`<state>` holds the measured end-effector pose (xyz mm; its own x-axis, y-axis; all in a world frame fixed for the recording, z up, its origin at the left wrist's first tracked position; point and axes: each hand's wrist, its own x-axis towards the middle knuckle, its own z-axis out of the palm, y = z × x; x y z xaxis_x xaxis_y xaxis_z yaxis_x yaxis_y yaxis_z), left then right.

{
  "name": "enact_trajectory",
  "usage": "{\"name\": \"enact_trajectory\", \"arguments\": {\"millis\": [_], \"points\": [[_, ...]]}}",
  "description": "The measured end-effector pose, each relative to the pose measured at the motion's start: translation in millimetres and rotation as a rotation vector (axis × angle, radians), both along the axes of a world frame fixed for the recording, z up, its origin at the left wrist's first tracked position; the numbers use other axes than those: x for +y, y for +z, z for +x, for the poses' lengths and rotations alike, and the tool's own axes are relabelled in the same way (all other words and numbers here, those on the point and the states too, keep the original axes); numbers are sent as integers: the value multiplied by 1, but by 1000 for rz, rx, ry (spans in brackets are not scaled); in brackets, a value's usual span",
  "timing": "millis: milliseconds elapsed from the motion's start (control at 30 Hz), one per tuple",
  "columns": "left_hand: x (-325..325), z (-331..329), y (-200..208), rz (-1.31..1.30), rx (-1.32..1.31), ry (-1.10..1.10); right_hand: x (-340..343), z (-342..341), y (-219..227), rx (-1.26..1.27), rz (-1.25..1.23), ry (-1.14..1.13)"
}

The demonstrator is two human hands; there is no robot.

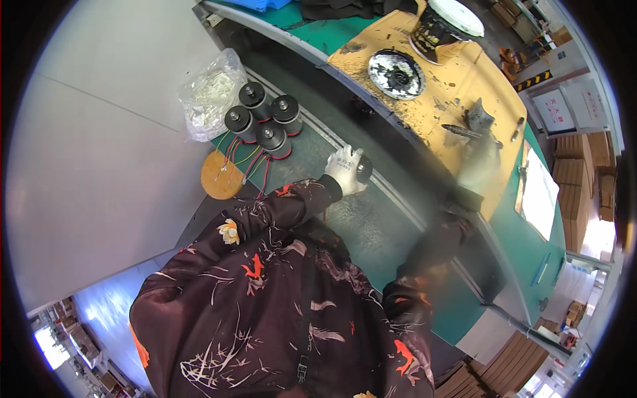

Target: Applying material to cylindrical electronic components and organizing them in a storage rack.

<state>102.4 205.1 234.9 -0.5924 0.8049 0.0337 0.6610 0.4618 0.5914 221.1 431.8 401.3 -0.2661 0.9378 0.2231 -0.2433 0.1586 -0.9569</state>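
Observation:
My left hand (344, 170), in a white glove, is wrapped round a black cylindrical motor (363, 170) at the metal rail. Several similar motors (273, 140) stand upright to its left, shafts up, with red, yellow and green wires trailing toward me. Smeared by motion, my right hand (480, 166) is over the cardboard sheet on the right; its fingers cannot be made out. Just beyond it are a dark, stained, brush-like stick (460, 131) and a crumpled grey piece (479, 117). Whether the right hand touches either is unclear.
A clear plastic bag (215, 93) and a round tan disc (221, 175) lie near the motors. On the paint-stained cardboard (361, 48) are a smeared round lid (397, 74) and a bucket (434, 41). A clipboard (539, 192) lies at the right; a grey panel (113, 159) stands left.

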Motion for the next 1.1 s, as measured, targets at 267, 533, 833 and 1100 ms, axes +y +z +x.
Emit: {"name": "enact_trajectory", "arguments": {"millis": [267, 533, 833, 1100], "points": [[-9, -46, 1, -179, -32, 128, 5, 3, -9, 147, -114, 48], [-18, -132, 14, -242, 225, -3, 15, 0, -12, 210, -136, 83], [106, -117, 17, -669, 237, -344, 17, 6, -16, 260, -168, 69], [192, -115, -182, -313, -132, -281, 17, 16, -17, 423, -207, 72]]}}
